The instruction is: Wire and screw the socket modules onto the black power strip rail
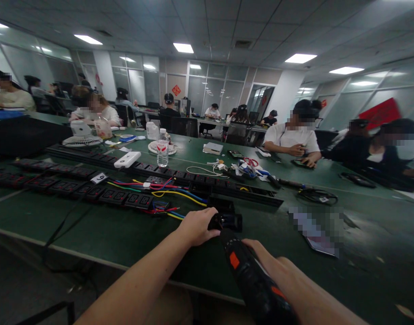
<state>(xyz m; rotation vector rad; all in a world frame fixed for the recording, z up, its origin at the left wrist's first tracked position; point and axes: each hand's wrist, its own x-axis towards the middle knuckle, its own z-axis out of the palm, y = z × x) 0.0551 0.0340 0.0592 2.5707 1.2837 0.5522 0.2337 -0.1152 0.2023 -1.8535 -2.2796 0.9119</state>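
Note:
My right hand (266, 259) is wrapped round a black cordless screwdriver (244, 271) with orange patches. The tool's nose points away from me at a small black housing (232, 221). With fingers and thumb closed, my left hand (200, 225) grips the left end of that housing. Yellow and blue wires (174, 215) run from the housing's side to a black power strip (115, 196) with a row of sockets. Just behind lies a second open black housing (220, 204), with red, green, blue and yellow wires (173, 192) leading to it. The screwdriver's bit tip is too small to make out.
Behind the strips stand a water bottle (162, 151), white fans (82, 135) and a white power bank (127, 159). Red-handled scissors (250, 162) and cables lie further right. A phone (317, 237) rests at right. A person (291, 135) works across the green table (125, 239).

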